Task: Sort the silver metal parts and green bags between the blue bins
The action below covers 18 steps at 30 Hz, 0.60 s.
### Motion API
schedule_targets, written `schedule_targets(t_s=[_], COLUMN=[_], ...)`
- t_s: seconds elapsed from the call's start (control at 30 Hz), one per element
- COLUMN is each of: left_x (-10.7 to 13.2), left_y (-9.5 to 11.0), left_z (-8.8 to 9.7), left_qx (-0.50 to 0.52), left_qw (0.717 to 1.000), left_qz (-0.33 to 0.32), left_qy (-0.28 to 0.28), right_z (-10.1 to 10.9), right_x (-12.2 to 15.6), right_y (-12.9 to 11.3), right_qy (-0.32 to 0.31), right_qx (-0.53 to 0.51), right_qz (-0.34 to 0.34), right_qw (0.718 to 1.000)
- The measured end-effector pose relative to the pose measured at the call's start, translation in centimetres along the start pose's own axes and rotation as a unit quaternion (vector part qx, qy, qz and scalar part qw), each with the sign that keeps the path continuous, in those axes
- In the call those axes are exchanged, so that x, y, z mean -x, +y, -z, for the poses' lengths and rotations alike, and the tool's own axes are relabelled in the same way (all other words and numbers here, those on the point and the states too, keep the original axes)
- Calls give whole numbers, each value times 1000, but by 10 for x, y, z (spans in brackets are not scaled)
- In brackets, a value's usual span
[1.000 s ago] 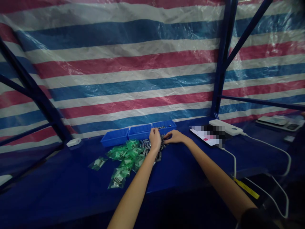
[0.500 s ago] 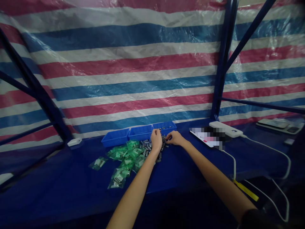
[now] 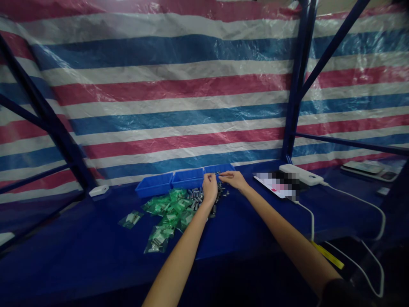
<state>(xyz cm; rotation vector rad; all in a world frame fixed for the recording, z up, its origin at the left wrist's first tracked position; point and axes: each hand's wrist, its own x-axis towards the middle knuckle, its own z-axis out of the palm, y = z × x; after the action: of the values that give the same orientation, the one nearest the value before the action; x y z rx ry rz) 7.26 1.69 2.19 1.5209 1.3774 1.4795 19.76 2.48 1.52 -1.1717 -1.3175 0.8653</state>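
My left hand [image 3: 210, 188] is closed with curled fingers over a heap of small dark grey cylindrical parts [image 3: 195, 197]. Whatever it holds, if anything, is hidden. To its right, my right hand [image 3: 234, 180] reaches leftward, fingertips pinched together at the front of the right blue bin [image 3: 228, 167]. Anything between those fingertips is too small to name. A few tiny metal pieces [image 3: 226, 193] lie on the table just below this hand. Left of the heap are several small clear bags with green [image 3: 169, 204], holding small pieces.
Two more blue bins, the middle one [image 3: 188, 178] and the left one [image 3: 155, 184], stand behind the bags. On the right lie a phone [image 3: 270, 184], a white power bank [image 3: 300, 174] and white cables [image 3: 381, 217]. Blue frame posts [image 3: 292, 106] rise at both sides.
My right hand has moved slightly up and left from the heap to the right bin's front, its fingers straighter. Tiny metal pieces now show beneath it. My left hand has stayed almost still.
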Motion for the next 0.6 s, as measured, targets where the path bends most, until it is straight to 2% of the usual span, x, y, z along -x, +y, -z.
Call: schedule_targets(t_s=[0.17,0.4,0.6], left_x=[2,3,4], left_y=[3,3,5], left_z=[-1,-1,-2], left_qx=[-10,-3,11], left_qw=[1000,1000,999], left_qz=[-3,-15,-30], left_qy=[-14,-22,-42], right_z=[-2,-3,-3], right_x=[2,2,2], right_y=[-6,-8,-9], right_qy=[24,28,13], right_qx=[-109,-151,-190], right_qz=[-36,-95,-109], right_qw=[993,984,976])
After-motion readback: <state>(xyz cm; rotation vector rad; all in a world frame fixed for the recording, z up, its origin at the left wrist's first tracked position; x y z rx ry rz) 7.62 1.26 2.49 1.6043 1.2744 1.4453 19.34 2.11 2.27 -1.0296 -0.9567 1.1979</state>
